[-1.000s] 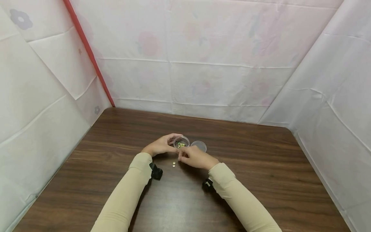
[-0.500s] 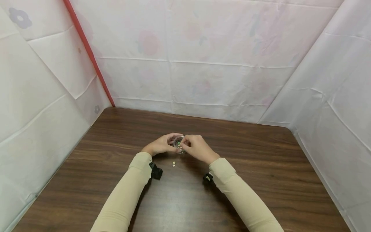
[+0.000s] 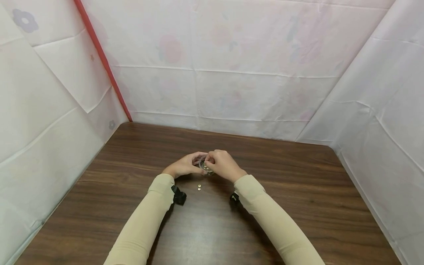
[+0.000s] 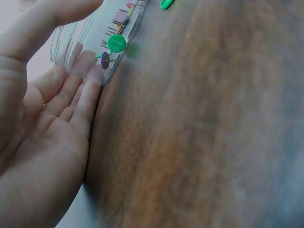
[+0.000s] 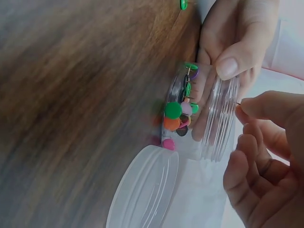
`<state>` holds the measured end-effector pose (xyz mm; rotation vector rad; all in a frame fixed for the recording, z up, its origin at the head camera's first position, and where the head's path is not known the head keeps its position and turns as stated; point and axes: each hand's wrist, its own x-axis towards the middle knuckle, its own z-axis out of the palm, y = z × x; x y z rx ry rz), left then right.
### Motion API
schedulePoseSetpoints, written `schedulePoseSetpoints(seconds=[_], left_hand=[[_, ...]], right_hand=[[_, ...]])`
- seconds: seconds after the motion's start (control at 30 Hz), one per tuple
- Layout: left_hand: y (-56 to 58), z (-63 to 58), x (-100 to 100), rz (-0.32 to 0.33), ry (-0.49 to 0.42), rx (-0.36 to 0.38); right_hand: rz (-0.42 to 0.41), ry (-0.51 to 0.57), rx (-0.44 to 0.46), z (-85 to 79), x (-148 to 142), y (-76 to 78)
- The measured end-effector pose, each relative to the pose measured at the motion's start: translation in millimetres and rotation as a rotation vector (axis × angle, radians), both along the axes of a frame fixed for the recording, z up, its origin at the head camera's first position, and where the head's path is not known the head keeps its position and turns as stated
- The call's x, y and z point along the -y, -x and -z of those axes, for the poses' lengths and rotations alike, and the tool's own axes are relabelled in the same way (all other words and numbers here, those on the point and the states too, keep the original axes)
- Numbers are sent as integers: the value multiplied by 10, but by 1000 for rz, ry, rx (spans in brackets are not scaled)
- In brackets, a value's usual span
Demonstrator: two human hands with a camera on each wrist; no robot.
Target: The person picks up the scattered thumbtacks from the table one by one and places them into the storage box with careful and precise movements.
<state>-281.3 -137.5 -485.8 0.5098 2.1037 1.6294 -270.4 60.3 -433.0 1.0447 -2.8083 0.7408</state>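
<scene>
A clear plastic jar (image 5: pixel 190 137) stands without its lid on the wooden table, holding several thumbtacks (image 4: pixel 116 43) with green, orange, pink and purple heads. My left hand (image 3: pixel 183 165) grips the jar's side between thumb and fingers. Over the open mouth is my right hand (image 3: pixel 224 165), thumb and forefinger pinched together. A thin metal pin shows at those fingertips in the right wrist view, so they pinch a thumbtack (image 5: pixel 238 103); its head is hidden by the fingers. Two loose thumbtacks (image 3: pixel 199 187) lie on the table in front of the jar.
The clear lid (image 5: pixel 142 187) lies on the table beside the jar; in the head view my right hand covers it. White patterned cloth (image 3: pixel 212 92) hangs behind the brown table (image 3: pixel 298 191) and at both sides, with a red strip (image 3: pixel 102 59) at the left corner.
My right hand has moved from low beside the jar's near side, up and away from me, to above its mouth, covering the lid. The left hand and jar have stayed put.
</scene>
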Motion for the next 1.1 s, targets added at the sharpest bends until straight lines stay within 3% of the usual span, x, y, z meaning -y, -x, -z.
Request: schedulePoseSetpoints(seconds=[0.47,0.67,1.1], left_hand=[[-1,-8,-16,3,-11,12],[-6,-4,-13,14,-10,13],[0,27,16,18,-9,-12]], right_hand=[[30,-116,47,16,69,50],[57,-59,31,30,28,26],[1,22,46,67,-57,-132]])
